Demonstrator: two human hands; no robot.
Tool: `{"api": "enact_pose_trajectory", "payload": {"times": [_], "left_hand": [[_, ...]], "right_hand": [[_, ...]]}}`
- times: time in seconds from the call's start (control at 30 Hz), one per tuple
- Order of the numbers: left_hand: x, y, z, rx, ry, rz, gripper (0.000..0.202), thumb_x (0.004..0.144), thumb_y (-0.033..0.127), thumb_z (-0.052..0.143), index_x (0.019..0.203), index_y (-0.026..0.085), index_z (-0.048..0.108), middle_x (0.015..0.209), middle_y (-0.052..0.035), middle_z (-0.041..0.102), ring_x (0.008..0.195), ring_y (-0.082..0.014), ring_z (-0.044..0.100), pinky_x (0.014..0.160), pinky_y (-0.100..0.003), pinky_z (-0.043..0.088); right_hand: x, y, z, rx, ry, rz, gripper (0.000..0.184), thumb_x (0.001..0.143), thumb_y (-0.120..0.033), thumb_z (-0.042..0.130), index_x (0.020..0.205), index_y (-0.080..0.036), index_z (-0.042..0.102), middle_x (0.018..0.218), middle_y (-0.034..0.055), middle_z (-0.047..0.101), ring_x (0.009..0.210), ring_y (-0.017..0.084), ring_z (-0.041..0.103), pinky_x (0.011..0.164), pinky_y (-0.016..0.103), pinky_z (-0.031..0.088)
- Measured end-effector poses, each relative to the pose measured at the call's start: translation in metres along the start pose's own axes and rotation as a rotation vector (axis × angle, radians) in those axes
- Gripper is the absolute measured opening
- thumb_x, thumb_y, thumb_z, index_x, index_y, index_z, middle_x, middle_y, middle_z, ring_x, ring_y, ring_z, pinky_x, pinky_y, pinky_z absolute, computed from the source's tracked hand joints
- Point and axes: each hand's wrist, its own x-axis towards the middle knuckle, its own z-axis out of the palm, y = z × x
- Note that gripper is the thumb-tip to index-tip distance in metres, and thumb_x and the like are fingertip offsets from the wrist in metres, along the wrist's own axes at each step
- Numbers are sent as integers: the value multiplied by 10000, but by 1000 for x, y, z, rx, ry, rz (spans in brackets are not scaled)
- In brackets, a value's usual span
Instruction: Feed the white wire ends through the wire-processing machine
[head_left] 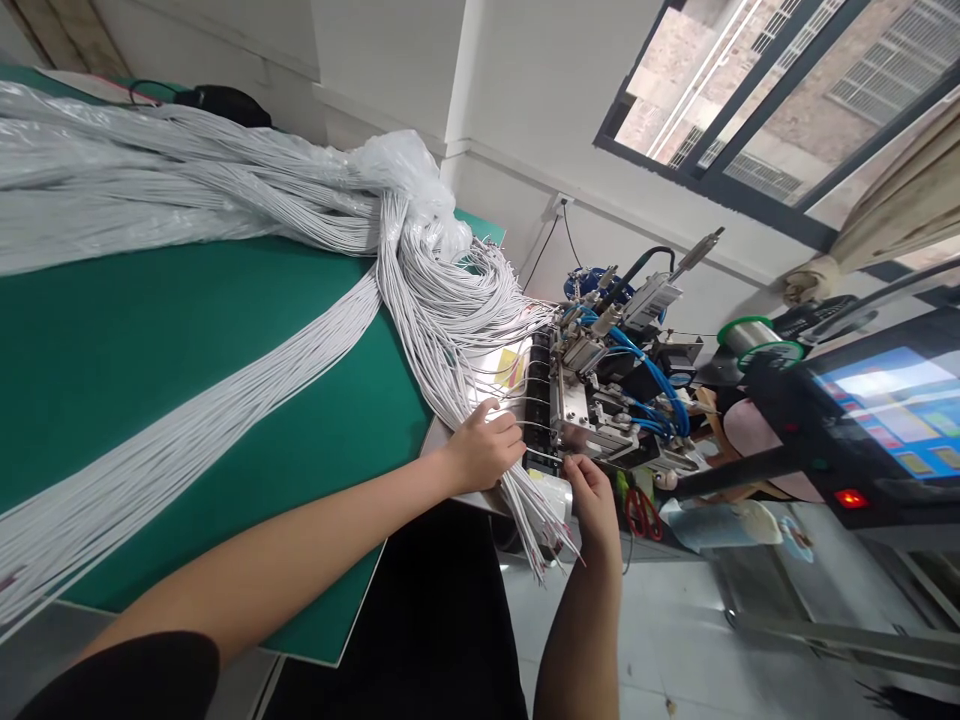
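My left hand (pixel 487 446) is closed over a thick bundle of white cables (pixel 427 350), its fingers curled, and the bundle's loose ends (pixel 544 525) hang below it. One white cable (pixel 541 454) runs from these fingers across to my right hand (pixel 590 487). There, thumb and forefinger pinch it near its tip, at the front edge of a metal bench machine (pixel 581 400). Several other single cables lie across the black slotted strip (pixel 538 390) on the machine's near side. How many cables my left hand grips is hidden by its fingers.
On the green table (pixel 225 330) lie more white cables and clear plastic wrapping (pixel 409 180). A screen on an arm (pixel 892 400) stands at the right, with a wire spool (pixel 757 340) behind it. Red-handled scissors (pixel 643 513) are close to my right hand.
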Motion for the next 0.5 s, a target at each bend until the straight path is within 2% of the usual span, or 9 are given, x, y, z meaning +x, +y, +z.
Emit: {"api": "enact_pose_trajectory", "payload": {"times": [0.23, 0.4, 0.5], "left_hand": [[-1, 0, 2, -21, -47, -11, 120, 747, 95, 510, 774, 175, 596, 764, -36, 609, 853, -204, 519, 969, -471, 236], [-1, -1, 2, -35, -55, -1, 99, 741, 112, 521, 765, 168, 599, 775, -45, 611, 854, -208, 524, 972, -476, 252], [-1, -2, 2, -46, -69, 14, 111, 728, 107, 531, 783, 160, 612, 795, -51, 619, 857, -208, 531, 956, -442, 285]], "right_hand": [[4, 6, 11, 186, 79, 109, 333, 707, -477, 641, 629, -203, 468, 534, -50, 412, 480, 107, 349, 448, 231, 305], [4, 9, 10, 194, 68, 107, 358, 706, -508, 644, 627, -196, 487, 538, -40, 447, 492, 116, 390, 471, 237, 335], [1, 8, 3, 111, 63, 86, 364, 736, -518, 639, 641, -185, 527, 546, -37, 469, 505, 119, 397, 489, 237, 325]]}}
